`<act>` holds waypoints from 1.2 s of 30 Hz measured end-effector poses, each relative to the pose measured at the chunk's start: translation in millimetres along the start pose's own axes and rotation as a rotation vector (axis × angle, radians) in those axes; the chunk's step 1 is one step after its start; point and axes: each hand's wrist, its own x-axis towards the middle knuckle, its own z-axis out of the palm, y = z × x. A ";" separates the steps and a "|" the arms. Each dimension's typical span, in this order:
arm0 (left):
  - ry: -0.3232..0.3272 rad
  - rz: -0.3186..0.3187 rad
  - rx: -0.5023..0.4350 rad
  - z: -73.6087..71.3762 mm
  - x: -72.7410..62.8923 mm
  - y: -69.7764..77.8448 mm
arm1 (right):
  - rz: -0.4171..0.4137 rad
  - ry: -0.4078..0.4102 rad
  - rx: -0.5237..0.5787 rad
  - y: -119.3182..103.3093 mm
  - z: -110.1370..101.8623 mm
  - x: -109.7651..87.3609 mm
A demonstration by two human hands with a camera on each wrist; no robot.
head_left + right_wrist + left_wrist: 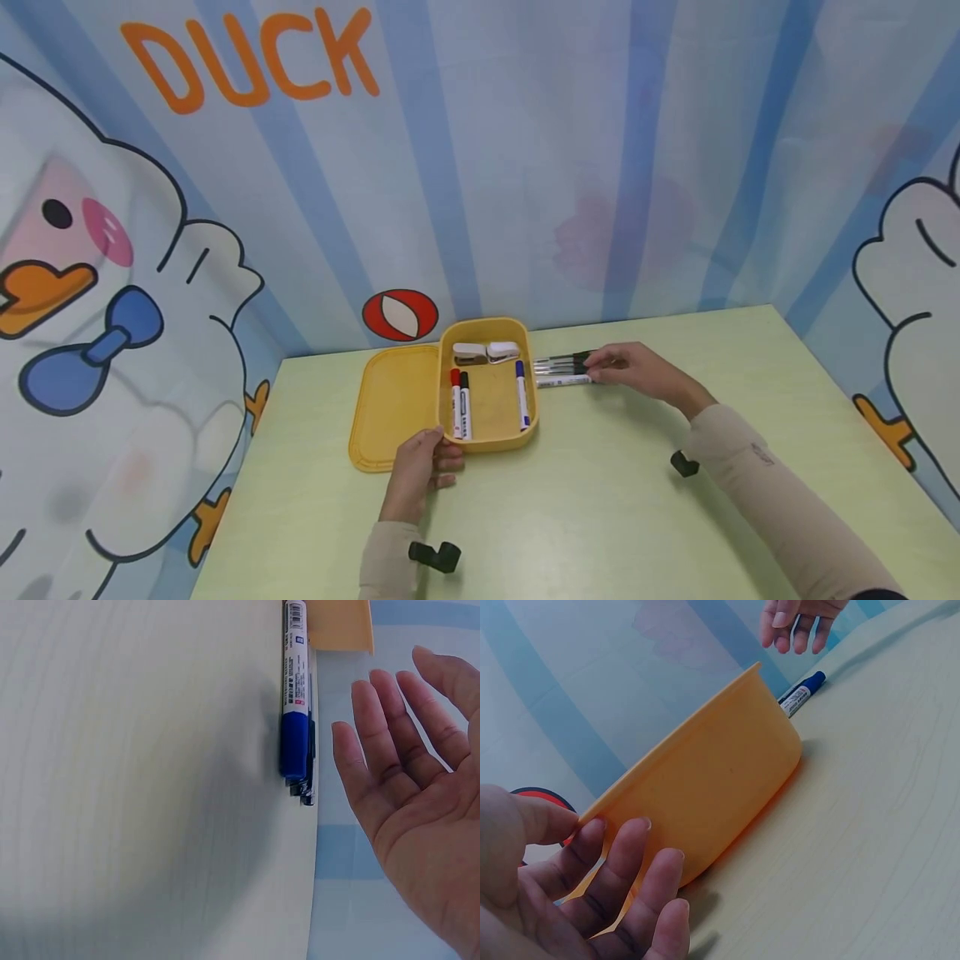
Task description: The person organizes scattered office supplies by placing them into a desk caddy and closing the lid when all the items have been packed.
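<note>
My left hand (417,468) pinches the near left rim of a yellow plastic box (495,445) between thumb and fingertips; the left wrist view shows its other fingers (664,874) loosely bent beside the wall. Inside the box lie a red-capped marker (456,400), a black-capped marker (466,408), a blue-capped marker (522,400) and two small white stapler-like things (486,352). Right of the box, my right hand (637,371) hovers over a blue-capped marker (295,697) and several black-ended pens (562,363). Its fingers are spread and relaxed, holding nothing in the right wrist view.
A yellow lid (393,400) lies flat at the box's left side. Behind the pale table (600,517) hangs a blue-striped cloth (510,167) with duck drawings, close to the table's back edge.
</note>
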 end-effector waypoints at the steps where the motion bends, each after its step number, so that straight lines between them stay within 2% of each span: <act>1: 0.001 -0.002 -0.001 0.0 0.2 0.2 | 0.000 0.008 -0.006 0.8 -0.3 -1.3; 8: 0.006 -0.010 -0.004 0.0 1.0 0.2 | 0.018 0.045 -0.046 9.7 -2.3 -7.7; 18: 0.004 -0.008 0.005 -0.7 -0.5 0.6 | 0.046 0.068 -0.004 21.9 -4.2 -13.3; 28: 0.008 -0.006 0.005 0.4 -0.7 0.1 | 0.084 0.057 0.030 32.7 -4.8 -18.3; 36: 0.007 -0.002 0.006 0.4 -0.5 0.1 | 0.077 0.060 0.012 38.9 -4.4 -17.5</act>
